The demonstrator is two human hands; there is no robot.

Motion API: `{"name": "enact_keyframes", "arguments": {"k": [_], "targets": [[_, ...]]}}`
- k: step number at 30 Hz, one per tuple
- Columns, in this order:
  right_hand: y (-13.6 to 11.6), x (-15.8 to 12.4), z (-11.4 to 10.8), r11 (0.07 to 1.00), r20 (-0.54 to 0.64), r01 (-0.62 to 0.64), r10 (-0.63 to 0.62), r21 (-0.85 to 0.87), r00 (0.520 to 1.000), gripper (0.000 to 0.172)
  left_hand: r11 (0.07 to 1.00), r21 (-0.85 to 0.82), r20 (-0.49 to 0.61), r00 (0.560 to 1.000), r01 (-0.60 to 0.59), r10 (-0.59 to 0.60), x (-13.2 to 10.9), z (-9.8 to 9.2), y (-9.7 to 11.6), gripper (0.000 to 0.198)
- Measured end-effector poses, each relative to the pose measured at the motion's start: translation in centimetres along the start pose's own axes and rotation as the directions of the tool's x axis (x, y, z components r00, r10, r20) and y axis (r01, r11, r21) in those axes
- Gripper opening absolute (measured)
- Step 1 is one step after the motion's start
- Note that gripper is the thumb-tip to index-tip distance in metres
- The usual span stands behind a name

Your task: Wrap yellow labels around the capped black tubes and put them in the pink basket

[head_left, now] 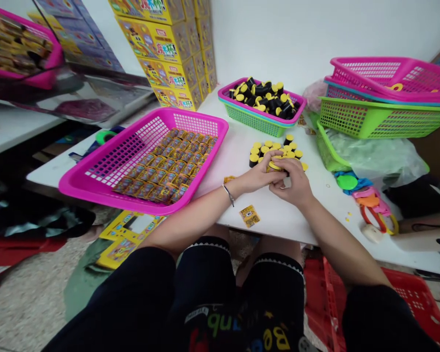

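Note:
My left hand and my right hand meet over the white table. Between them is a yellow-capped cup, with the fingers of both hands closed round it. Right behind the hands stand several black cups with yellow lids. A flat printed yellow wrapper lies near the table's front edge, and another is partly hidden by my left wrist. To the left, a pink basket holds rows of small wrapped packs.
More black cups fill a pink basket at the back. Stacked baskets, a plastic bag and coloured bands are at the right. Yellow boxes rise at the back left. A white device stands at the right edge.

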State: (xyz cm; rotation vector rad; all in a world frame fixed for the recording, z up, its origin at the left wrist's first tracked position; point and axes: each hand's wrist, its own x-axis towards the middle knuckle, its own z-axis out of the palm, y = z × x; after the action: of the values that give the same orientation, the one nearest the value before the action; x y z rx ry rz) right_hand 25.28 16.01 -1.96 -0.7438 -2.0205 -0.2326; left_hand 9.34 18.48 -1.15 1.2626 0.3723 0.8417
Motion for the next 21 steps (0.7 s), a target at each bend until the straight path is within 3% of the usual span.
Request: {"name": "enact_keyframes", "arguments": {"k": [3,7,10,13,17,19,21], "targets": [[0.1,0.1,-0.2,0.999,0.002,0.031,-0.031,0.01,1.0,0.053,1.0,-0.001,0.062,0.998,0.007,-0.007,-0.2,-0.4,-0.3,0.079],[0.2,0.1,-0.2,0.984,0.021,0.103,-0.101,-0.147,0.995,0.041,0.947,0.313,-0.072,0.992,-0.078,0.105,-0.2,-0.4,-0.7,0.076],[0.4,-0.1,-0.1,0.957,-0.002,0.177,-0.183,-0.23,0.983,0.034,0.818,0.555,-0.185,0.935,-0.153,0.301,-0.1,0.1,-1.2,0.076],[0.9,-0.2,-0.1,0.963,0.012,0.176,-0.178,-0.205,0.984,0.03,0.751,0.632,-0.219,0.886,-0.191,0.41,-0.2,0.5,-1.3,0.076],[1.1,-0.1,-0.2,0.965,-0.056,0.261,-0.262,-0.012,0.964,0.043,0.811,0.52,0.006,0.951,-0.267,0.31,-0.8,0.4,-0.2,0.077],[1.0,0.0,-0.1,0.952,-0.091,0.302,-0.297,0.044,0.951,0.05,0.858,0.433,0.119,0.961,-0.276,0.249,-1.1,0.0,0.4,0.077],[0.9,0.0,0.0,0.953,-0.089,0.301,-0.298,0.03,0.95,0.05,0.886,0.392,0.153,0.967,-0.249,0.204,-1.1,-0.3,0.6,0.078]]}}
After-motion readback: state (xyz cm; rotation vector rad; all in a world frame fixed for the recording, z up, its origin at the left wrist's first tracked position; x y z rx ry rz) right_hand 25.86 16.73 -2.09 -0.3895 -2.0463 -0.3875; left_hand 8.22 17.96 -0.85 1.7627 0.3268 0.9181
